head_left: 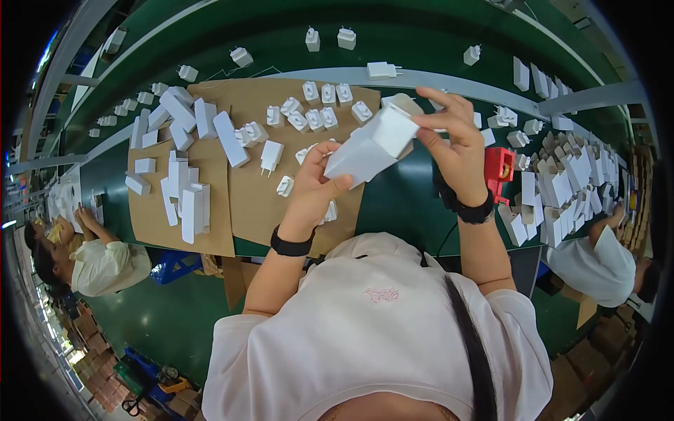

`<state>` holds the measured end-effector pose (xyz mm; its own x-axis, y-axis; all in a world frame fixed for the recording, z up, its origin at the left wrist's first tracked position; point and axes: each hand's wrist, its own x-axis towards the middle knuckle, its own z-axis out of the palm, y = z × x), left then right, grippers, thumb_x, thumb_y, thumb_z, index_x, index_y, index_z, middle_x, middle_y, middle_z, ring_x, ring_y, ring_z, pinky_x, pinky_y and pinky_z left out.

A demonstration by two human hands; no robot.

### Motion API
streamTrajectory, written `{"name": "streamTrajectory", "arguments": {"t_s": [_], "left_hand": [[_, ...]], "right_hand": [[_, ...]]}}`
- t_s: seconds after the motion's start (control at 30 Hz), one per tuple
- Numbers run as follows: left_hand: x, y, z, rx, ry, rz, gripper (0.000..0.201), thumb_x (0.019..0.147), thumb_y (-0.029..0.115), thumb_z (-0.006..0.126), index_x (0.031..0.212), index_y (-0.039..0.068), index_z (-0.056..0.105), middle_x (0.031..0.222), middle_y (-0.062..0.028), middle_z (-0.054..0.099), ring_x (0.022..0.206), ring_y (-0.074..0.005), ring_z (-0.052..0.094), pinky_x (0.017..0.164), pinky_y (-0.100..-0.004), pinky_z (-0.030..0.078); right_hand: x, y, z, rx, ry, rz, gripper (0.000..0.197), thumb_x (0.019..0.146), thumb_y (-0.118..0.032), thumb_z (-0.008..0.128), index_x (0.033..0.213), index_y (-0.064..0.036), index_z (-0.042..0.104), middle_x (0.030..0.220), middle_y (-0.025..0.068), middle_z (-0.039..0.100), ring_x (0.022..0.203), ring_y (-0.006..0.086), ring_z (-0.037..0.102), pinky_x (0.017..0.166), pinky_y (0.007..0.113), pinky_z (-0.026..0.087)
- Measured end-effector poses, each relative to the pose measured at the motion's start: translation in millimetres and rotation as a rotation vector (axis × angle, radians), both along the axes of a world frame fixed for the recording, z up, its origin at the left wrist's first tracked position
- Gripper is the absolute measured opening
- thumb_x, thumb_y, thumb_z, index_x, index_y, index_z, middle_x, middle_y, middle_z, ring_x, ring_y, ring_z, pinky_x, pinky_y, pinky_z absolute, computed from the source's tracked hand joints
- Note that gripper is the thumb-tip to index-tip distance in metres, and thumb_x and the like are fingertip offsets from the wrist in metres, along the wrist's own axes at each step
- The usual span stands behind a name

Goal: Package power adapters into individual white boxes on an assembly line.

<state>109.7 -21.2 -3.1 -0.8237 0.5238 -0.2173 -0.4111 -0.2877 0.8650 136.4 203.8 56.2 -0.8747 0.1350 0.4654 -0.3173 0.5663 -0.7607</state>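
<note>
A small white cardboard box (368,147) is held up over the green table between both my hands. My left hand (319,179) grips its lower end from beneath. My right hand (453,137) pinches its upper end, fingers at the box's open flap. Each wrist wears a black band. Under my hands lies a brown cardboard sheet (246,203) with several white plug adapters (316,116) and one adapter lying alone (271,156).
Several closed white boxes (186,203) lie on the cardboard's left part. More adapters ride the green conveyor belt (421,38) behind. A red tool (498,168) and a heap of flat white boxes (562,189) sit at right. Other workers sit at left (98,263) and right (597,263).
</note>
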Motion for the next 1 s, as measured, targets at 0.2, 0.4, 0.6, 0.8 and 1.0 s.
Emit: {"name": "streamTrajectory", "arguments": {"t_s": [0.2,0.4,0.6,0.8,1.0], "left_hand": [[-10,18,1,0.043,-0.176,-0.095,0.048,0.075,0.006,0.068,0.115,0.007,0.041,0.103,-0.0050,0.055,0.094,-0.0122,0.052,0.078,-0.0248,0.045],[-19,34,2,0.205,-0.171,-0.030,0.051,0.075,0.004,0.066,0.118,0.007,0.039,0.108,-0.0057,0.052,0.099,-0.0128,0.051,0.082,-0.0248,0.043],[-89,-32,-33,-0.818,0.575,0.427,0.066,0.069,0.007,0.069,0.125,0.000,0.035,0.117,-0.0135,0.044,0.109,-0.0248,0.044,0.095,-0.0346,0.033],[-167,-130,-95,-1.876,0.551,0.416,0.069,0.071,0.045,0.064,0.112,-0.008,0.048,0.106,-0.0287,0.053,0.101,-0.0400,0.051,0.088,-0.0451,0.039],[-163,-200,-114,-1.438,0.094,0.288,0.081,0.070,0.047,0.065,0.123,-0.009,0.039,0.122,-0.0280,0.046,0.113,-0.0355,0.046,0.093,-0.0378,0.037]], "right_hand": [[-4,-3,-8,0.244,0.083,0.160,0.020,0.071,0.004,0.057,0.084,-0.0083,0.066,0.117,0.0090,0.055,0.108,0.0249,0.045,0.088,0.034,0.038],[-1,-10,-11,-0.830,-0.224,0.251,0.073,0.075,-0.007,0.066,0.136,-0.0072,0.025,0.127,0.0129,0.043,0.123,0.0244,0.034,0.097,0.036,0.033],[-83,70,-34,-0.597,-0.496,-0.061,0.065,0.079,-0.008,0.061,0.135,-0.0060,0.028,0.087,0.0072,0.061,0.072,0.0124,0.059,0.059,0.023,0.048],[-199,259,-168,-0.543,-0.713,-0.419,0.042,0.083,-0.024,0.056,0.122,-0.0118,0.046,0.095,0.0017,0.058,0.081,0.0156,0.056,0.064,0.032,0.048],[-239,266,-157,1.026,-0.547,-0.736,0.034,0.084,-0.043,0.047,0.095,-0.0127,0.061,0.085,0.0142,0.064,0.084,0.0358,0.060,0.071,0.050,0.046]]}}
